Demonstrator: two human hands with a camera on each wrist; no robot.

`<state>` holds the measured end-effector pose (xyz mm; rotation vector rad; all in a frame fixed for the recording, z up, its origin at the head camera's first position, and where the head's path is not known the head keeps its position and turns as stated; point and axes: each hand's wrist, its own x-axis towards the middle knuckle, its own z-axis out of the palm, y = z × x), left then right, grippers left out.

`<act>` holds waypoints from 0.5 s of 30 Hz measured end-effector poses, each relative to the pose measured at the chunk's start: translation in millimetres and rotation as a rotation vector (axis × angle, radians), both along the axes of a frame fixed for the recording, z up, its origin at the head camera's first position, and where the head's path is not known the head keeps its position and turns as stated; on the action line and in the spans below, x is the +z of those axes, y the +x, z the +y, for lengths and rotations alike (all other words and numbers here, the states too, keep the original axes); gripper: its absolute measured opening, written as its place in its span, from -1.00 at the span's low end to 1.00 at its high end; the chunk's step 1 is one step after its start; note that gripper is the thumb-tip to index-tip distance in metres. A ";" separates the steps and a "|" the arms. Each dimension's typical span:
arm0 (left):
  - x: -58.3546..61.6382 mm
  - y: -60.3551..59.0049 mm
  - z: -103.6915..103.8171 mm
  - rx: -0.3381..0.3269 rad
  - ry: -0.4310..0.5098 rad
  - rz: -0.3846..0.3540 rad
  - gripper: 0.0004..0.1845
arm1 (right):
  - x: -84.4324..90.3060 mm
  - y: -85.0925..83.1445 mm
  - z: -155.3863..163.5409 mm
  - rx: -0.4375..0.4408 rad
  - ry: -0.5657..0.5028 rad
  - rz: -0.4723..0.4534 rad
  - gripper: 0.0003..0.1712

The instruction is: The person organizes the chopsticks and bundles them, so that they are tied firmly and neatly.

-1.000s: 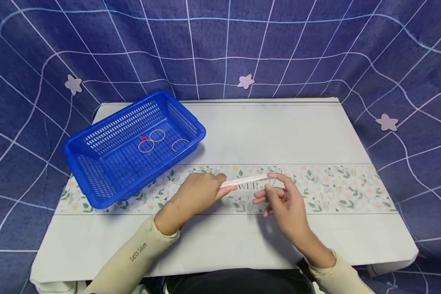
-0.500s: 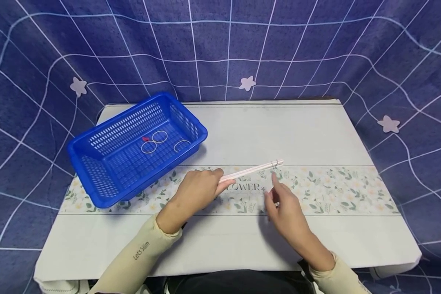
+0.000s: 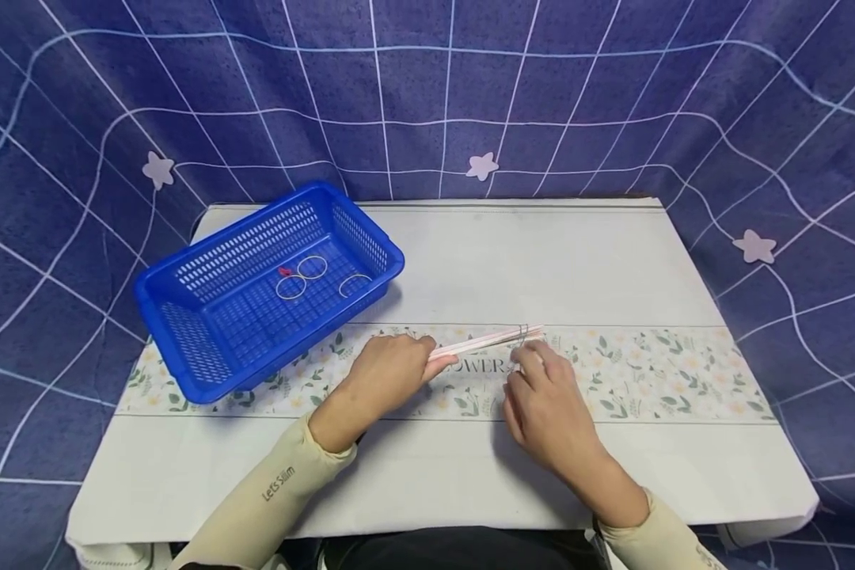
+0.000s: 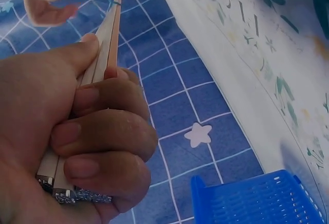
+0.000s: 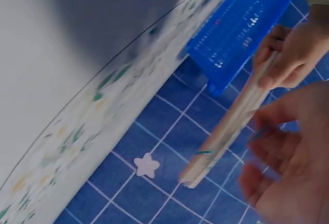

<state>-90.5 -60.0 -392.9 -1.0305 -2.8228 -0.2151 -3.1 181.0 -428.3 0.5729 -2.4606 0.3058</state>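
From the head: left hand [image 3: 392, 370] fisted round the near end of a pale bundle of sticks [image 3: 486, 342], held low over the flowered strip of the white table [image 3: 527, 261]. Right hand [image 3: 541, 400] up against the far tip, fingers loosely bent beside the thin band [image 3: 522, 332] there; whether pinching, cannot tell. Far left, blue basket [image 3: 185, 348] with three rings [image 3: 313, 267] inside.

From the left wrist: fingers curled tight round the sticks [image 4: 105, 49], thumb along the side, square ends poking out below.

From the right wrist: blurred fingers [image 5: 288, 152] half open just beside the bundle [image 5: 226, 131], green band [image 5: 203, 152] near its tip.
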 end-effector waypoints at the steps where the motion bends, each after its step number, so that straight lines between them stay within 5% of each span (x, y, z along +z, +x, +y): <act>1: 0.1 -0.2 -0.3 -0.001 0.002 0.004 -0.47 | 0.7 -0.9 2.2 0.043 0.010 -0.018 -0.76; 5: 0.9 -1.0 -3.0 -0.004 0.027 0.015 -0.47 | 2.0 0.5 12.7 0.078 -0.175 -0.210 -0.85; 11: 2.4 -0.5 -8.5 -0.070 0.090 -0.012 -0.51 | 6.8 -1.5 29.9 0.092 -1.146 -0.736 -0.84; 13: 2.5 0.5 -11.1 -0.098 0.089 -0.012 -0.51 | 11.2 -6.2 37.9 0.112 -1.329 -0.867 -0.82; 15: 2.9 2.3 -13.9 -0.122 0.080 -0.021 -0.52 | 16.2 -10.5 46.8 0.107 -1.371 -0.973 -0.82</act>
